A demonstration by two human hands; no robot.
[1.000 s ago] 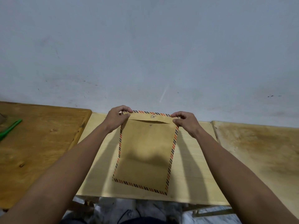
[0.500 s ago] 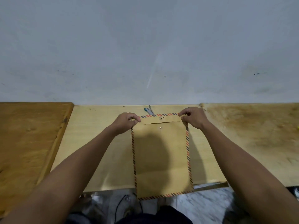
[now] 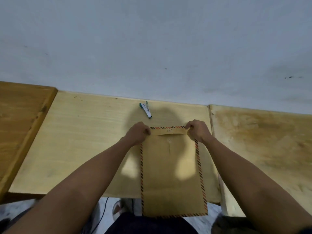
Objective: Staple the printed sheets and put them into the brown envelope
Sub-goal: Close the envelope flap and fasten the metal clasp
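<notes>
The brown envelope [image 3: 170, 174] with a striped orange-and-black border lies lengthwise on the pale wooden table [image 3: 81, 142], its lower end hanging over the front edge. My left hand [image 3: 137, 133] pinches its top left corner and my right hand [image 3: 197, 130] pinches its top right corner at the folded flap. A small teal and white stapler [image 3: 146, 109] lies just beyond the envelope near the wall. No printed sheets are visible.
A darker wooden table [image 3: 22, 125] adjoins on the left and a stained wooden table [image 3: 260, 149] on the right. A grey wall [image 3: 152, 48] rises right behind the tables. Floor, a cable and my dark-clothed lap show below the front edge.
The envelope has slid toward me, with both hands on its top corners, and now overhangs the front edge. The view tilted down and the stapler came into sight.
</notes>
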